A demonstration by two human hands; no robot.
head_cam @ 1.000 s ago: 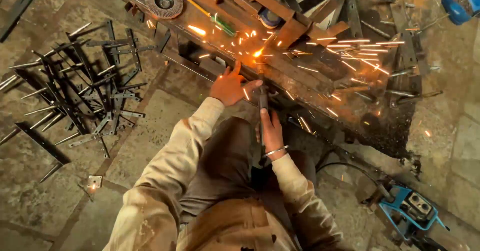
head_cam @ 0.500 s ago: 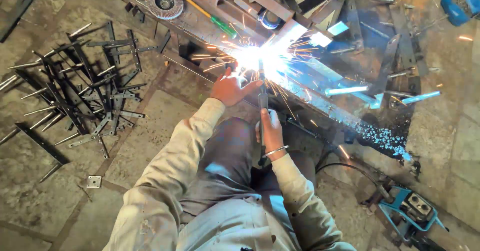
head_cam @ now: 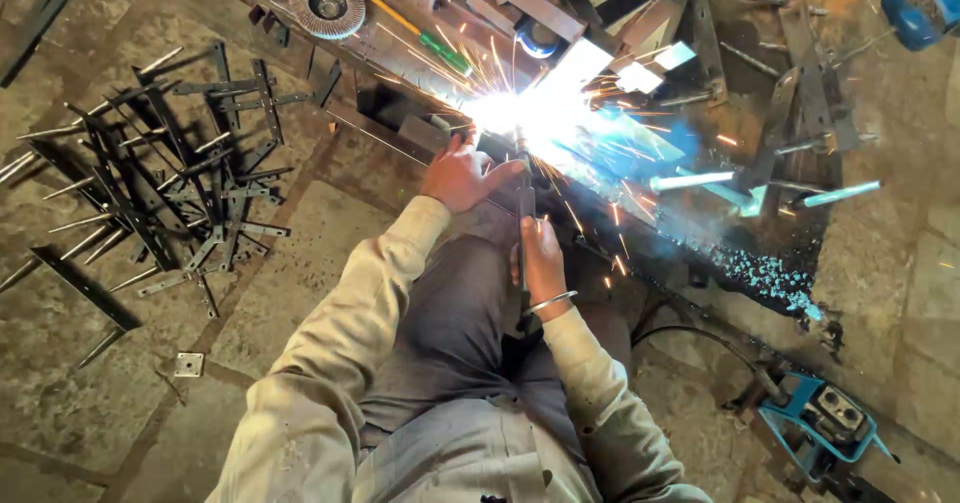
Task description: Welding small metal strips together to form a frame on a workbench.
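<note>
My right hand [head_cam: 541,263] grips a dark welding electrode holder [head_cam: 524,198] that points up toward a bright white arc [head_cam: 520,115] on a metal frame [head_cam: 600,153]. Sparks fly from the arc to the right. My left hand [head_cam: 462,174] rests on the frame's edge just left of the arc, fingers spread beside the rod. A metal bangle sits on my right wrist. Both arms wear pale long sleeves, and my knees are bent below them.
A pile of dark metal strips and rods [head_cam: 170,178] lies on the stone floor at left. A flap grinding disc [head_cam: 327,5] and a green-handled tool [head_cam: 445,53] lie on the frame. A blue welding machine [head_cam: 825,423] with a cable stands at lower right.
One second ago only orange sparks showed; the arc then flared to a bright white glow and stays lit. Both hands hold nearly the same places.
</note>
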